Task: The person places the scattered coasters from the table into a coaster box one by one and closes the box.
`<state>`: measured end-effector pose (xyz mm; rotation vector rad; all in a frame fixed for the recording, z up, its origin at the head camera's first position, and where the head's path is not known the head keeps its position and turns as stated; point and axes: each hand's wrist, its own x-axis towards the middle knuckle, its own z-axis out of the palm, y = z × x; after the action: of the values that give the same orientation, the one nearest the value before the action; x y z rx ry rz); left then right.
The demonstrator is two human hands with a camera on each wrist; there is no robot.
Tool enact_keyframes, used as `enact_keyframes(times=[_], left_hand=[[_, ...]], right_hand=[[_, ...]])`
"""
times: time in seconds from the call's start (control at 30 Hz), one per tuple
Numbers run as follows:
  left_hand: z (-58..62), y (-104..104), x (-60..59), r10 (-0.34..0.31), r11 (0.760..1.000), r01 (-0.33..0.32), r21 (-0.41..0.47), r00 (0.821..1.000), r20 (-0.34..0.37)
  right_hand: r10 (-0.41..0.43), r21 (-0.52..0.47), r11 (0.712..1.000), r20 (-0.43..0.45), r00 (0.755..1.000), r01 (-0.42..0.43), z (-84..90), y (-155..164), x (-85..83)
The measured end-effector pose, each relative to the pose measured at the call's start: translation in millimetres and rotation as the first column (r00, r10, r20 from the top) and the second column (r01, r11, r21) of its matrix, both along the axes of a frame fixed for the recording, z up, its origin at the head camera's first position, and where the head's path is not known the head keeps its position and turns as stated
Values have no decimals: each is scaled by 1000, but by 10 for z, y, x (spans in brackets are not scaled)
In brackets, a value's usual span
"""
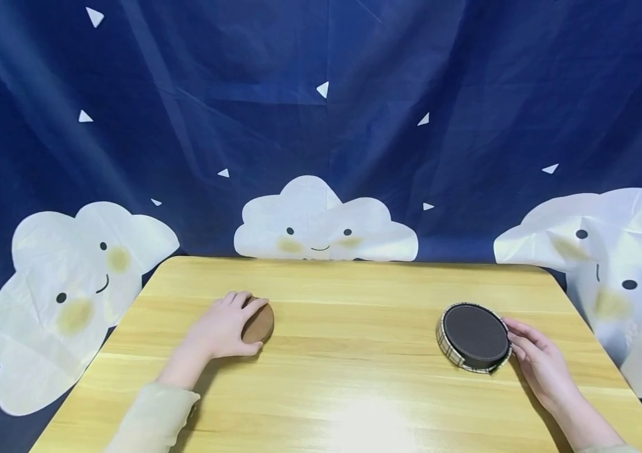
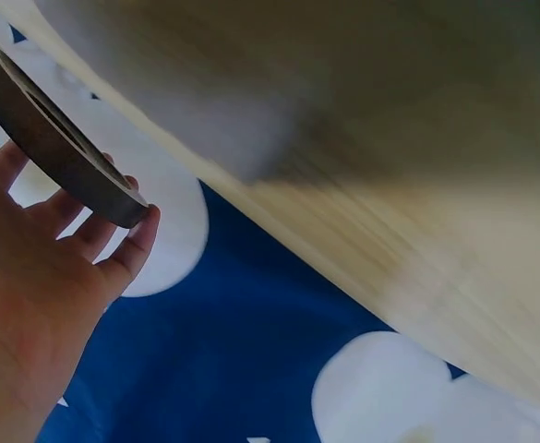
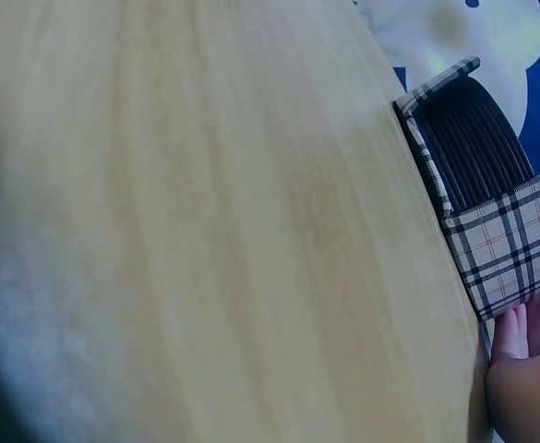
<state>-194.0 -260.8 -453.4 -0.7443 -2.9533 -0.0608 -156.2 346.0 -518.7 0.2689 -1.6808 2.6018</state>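
Toward the left of the table, my left hand grips a round brown disc by its edges. In the left wrist view, the disc shows a thick dark rim and appears raised off the tabletop. On the right stands a plaid coaster holder, with a stack of round black coasters inside. Fingertips of my right hand touch the holder's right side. From the right wrist, the coaster edges show through a gap in the plaid wall.
A light wooden table extends beneath both hands, its far corners rounded. Behind it hangs a dark blue curtain printed with white triangles and smiling clouds. Glare brightens the table's near middle.
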Motion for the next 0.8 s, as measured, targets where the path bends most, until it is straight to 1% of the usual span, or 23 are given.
enact_keyframes(times=[0.23,0.4,0.67,0.8], left_hand=[[26,245,-59,-56,998,56,-17,998,5],[49,413,-108,-96,995,96,-7,995,5],[74,682,-200,-164,987,164,-2,986,22],[72,808,-251,-195,980,195,-28,981,21]], right_hand=[[5,3,1000,3,1000,-5,9,-2,2],[0,0,1000,7,1000,0,11,-1,5],[-9,7,1000,5,1000,9,18,-11,11],[-11,8,1000,5,1000,11,24,-16,12]])
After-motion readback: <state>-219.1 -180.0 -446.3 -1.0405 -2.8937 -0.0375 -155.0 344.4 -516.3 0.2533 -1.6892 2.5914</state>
